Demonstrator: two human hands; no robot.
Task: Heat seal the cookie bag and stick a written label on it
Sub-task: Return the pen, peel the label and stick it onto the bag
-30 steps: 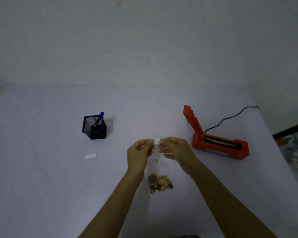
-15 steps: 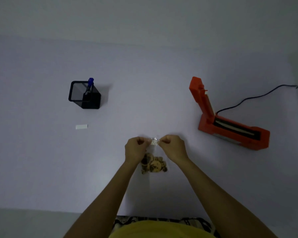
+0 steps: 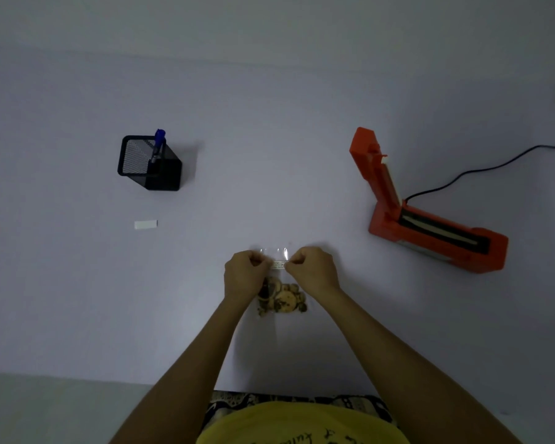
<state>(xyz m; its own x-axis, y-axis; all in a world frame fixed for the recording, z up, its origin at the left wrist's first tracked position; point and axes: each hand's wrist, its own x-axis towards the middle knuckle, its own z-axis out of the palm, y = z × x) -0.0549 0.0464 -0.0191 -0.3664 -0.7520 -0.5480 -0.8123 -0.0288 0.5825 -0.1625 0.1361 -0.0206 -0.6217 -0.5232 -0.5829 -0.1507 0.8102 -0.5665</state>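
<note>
Between the fingers: the label (image 3: 279,265) is being pinched at both ends, the left hand (image 3: 244,277) on one end and the right hand (image 3: 314,271) on the other.
Finger state: both hands are curling into loose fists, thumb and first finger pressed together on the little strip.
Under the fingers: the cookie bag (image 3: 277,283) is lying flat on the table (image 3: 269,155), with its clear top edge peeking out just past the fingertips and the cookies sitting on the wrist side.
Step in hand: it looks like the label is being stuck onto the bag.
Doing it well: keeping the strip stretched and straight, laying it down flat, then rubbing from the middle out so no bumps are staying.
Watch out: sticky ends may be clinging to fingertips when letting go.
Far from the fingers: the orange heat sealer (image 3: 430,216) is standing open to the right; the pen holder (image 3: 149,163) and a spare white strip (image 3: 145,224) are sitting off to the left.
</note>
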